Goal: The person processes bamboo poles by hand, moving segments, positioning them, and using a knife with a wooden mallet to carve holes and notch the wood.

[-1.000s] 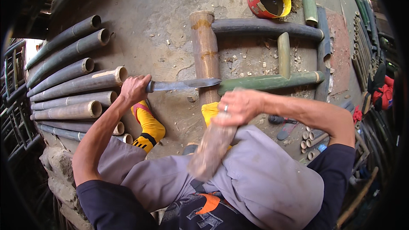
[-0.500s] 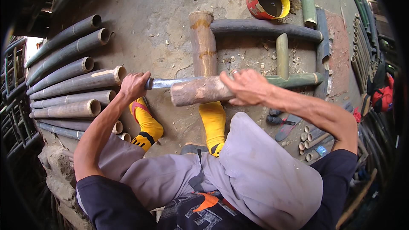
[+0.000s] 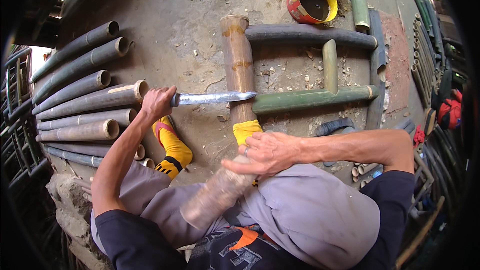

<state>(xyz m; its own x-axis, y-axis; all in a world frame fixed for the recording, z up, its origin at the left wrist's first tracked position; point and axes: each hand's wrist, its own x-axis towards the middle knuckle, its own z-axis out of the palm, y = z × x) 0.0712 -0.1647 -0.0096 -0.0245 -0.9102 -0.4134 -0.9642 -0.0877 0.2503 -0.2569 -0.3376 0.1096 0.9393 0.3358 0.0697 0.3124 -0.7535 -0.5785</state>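
Note:
My left hand [image 3: 159, 102] is closed around the dark handle of a long knife [image 3: 210, 98]. Its blade lies level across a thick brown bamboo pole [image 3: 238, 70], the tip reaching just past the pole's right side. Low over my lap, my right hand [image 3: 270, 154] grips a short wooden log [image 3: 216, 197], slanting down to the left and blurred at its far end. A green bamboo pole [image 3: 305, 100] meets the brown one at its right side. My foot in a yellow sock [image 3: 246, 129] is at the brown pole's near end.
A dark bamboo pole [image 3: 305, 35], a short upright piece [image 3: 330, 65] and a crosswise pole [image 3: 376, 80] make up the frame. Several cut bamboo poles [image 3: 82, 97] lie at the left. A red and yellow bucket [image 3: 295, 10] holds dark liquid at the back.
My right hand has swung the log down from above the blade toward my lap. The left hand has kept the knife in nearly the same place, and the blade on the pole now shows fully.

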